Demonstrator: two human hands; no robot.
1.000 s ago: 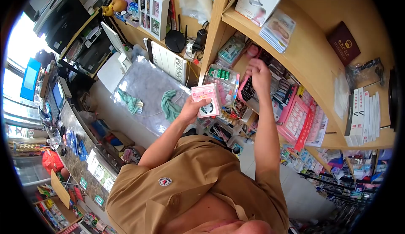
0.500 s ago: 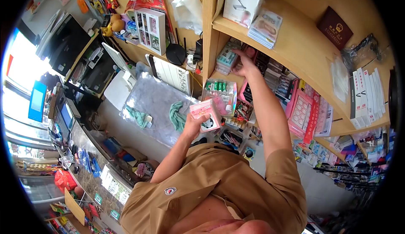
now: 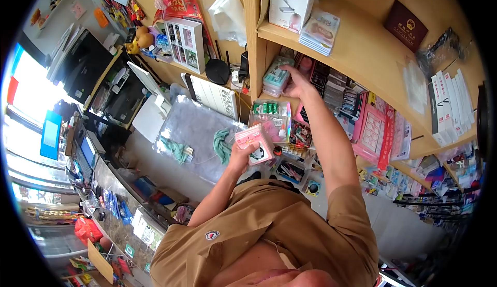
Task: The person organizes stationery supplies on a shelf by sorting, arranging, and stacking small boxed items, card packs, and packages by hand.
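Note:
My left hand (image 3: 241, 156) is closed around a small pink and white box (image 3: 254, 145) with a black printed shape, held in front of my body. On the lower shelf my right hand (image 3: 298, 83) reaches to a teal box (image 3: 278, 72) in a clear case, its fingers wrapped against the right side. Another pale case lies under that box. Just below the right hand is an open tray (image 3: 270, 115) with green packets and pink items. Part of the right hand's fingers is hidden against the box.
A wooden upper shelf (image 3: 357, 61) curves above my right arm, bearing a white lamp box (image 3: 291, 2) and a maroon booklet (image 3: 406, 25). Pink packages (image 3: 370, 131) stand to the right. A plastic-covered table (image 3: 199, 124) with green cloths (image 3: 222, 145) is at the left.
My right hand has closed in on the teal box, which now sits slightly turned. My left hand keeps its hold on the pink and white box. The view has shifted a little.

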